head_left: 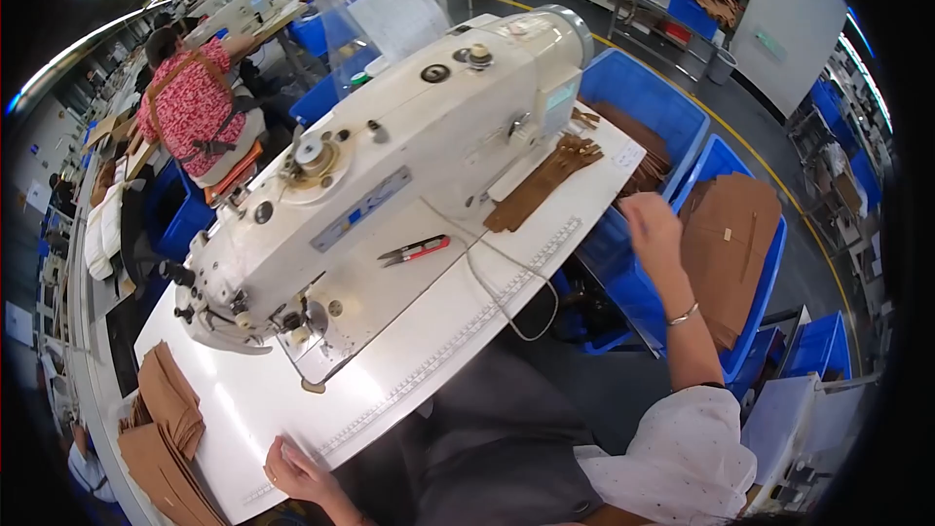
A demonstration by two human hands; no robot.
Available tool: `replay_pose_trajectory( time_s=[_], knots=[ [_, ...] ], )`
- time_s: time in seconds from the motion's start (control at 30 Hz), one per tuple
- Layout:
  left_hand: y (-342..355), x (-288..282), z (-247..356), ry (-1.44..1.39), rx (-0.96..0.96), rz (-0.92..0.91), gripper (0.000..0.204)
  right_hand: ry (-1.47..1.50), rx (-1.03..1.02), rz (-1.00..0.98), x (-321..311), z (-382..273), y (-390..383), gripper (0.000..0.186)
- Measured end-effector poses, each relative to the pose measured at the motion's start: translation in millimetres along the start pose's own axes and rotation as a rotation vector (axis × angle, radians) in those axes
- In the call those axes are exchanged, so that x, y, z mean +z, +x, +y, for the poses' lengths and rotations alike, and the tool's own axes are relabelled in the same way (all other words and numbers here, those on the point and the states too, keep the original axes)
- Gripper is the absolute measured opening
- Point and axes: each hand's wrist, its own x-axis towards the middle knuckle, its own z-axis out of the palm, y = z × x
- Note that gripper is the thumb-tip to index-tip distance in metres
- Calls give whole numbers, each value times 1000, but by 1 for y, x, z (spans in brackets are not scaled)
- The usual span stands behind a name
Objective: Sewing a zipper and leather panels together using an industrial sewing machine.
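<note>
Left hand (297, 472) is loosely open; right hand (651, 229), grip indeterminable, is near brown panels (729, 258), presumably binned alongside for reach.

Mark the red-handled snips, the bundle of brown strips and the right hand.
Red-handled snips (423, 249): head view, on the handle.
Brown strips (543, 183): head view, mid-bundle.
Right hand (655, 231): head view, mid-hand.

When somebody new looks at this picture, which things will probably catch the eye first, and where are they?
Probably the big white sewing machine comes first, slanting across the middle of the picture. Next might be the red-handled snips lying in front of its arm, and the seated person in a red patterned top at upper left. On the right, blue bins hold brown pieces, with the right hand close by.
</note>
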Motion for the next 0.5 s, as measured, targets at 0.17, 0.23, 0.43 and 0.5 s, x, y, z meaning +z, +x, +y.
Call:
replay_pose_trajectory(
  time_s=[0.17,0.23,0.43,0.5],
  knots=[
    [0,-4,3,31,17,-30,24,196,-402,-28,68,-127,63,32],
    [1,-3,3,44,36,-17,23,117,-425,-71,90,-167,84,37],
    [2,-2,0,12,37,-23,23,169,-296,-215,72,-175,55,40],
    [-1,-3,0,23,32,-52,22,234,-18,53,55,-150,43,41]
  ],
)
